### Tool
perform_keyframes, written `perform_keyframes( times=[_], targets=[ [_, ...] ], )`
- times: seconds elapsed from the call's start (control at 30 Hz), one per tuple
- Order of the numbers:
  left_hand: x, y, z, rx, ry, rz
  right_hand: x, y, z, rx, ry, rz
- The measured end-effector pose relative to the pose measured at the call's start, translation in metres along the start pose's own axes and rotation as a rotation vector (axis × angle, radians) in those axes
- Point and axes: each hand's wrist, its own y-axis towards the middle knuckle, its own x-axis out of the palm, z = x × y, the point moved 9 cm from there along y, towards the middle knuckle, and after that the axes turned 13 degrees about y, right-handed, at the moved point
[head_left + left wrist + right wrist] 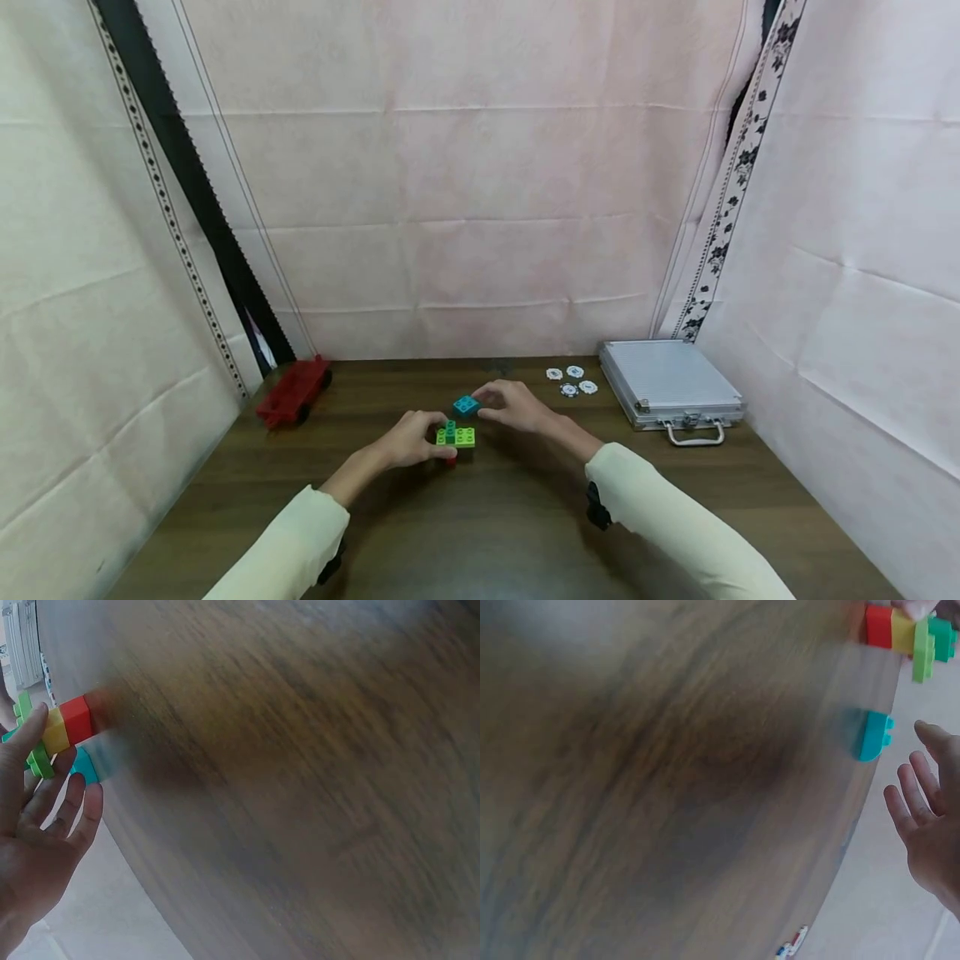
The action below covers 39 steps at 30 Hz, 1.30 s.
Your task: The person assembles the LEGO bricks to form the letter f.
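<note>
My left hand (pixel 411 437) pinches a small stack of toy building bricks between thumb and fingers. From the bottom, the stack has a red brick (pixel 78 720), a yellow brick (pixel 55 732), a wide lime green brick (pixel 465 437) and a darker green brick (pixel 942 639). Its red end is down at the tabletop. Just beyond the stack lies a teal brick (pixel 466 406) with studs up and one rounded end. My right hand (pixel 513 406) is beside the teal brick; in the right wrist view its extended fingers (pixel 911 796) are apart from that brick.
A silver metal case (pixel 675 383) lies at the right of the wooden table (pixel 480 533), its handle facing me. Several poker chips (pixel 569 390) lie left of it. A red toy wagon (pixel 295 393) stands at the far left. White cloth (pixel 465 183) hangs around the table.
</note>
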Motion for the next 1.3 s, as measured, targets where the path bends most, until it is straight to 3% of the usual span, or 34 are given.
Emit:
perform_keyframes(
  times=[0.53,1.1,1.3],
  targets=[
    [-0.018,0.000,0.012,0.057,-0.012,0.045,0.006,0.020,0.036,0.110,-0.106,-0.041],
    [-0.019,0.000,0.015,0.075,-0.013,0.056,0.010,0.020,0.042,0.154,-0.133,-0.034],
    [-0.018,-0.002,0.013,0.072,-0.020,0.051,0.006,0.014,0.039,0.117,-0.140,-0.024]
  ],
)
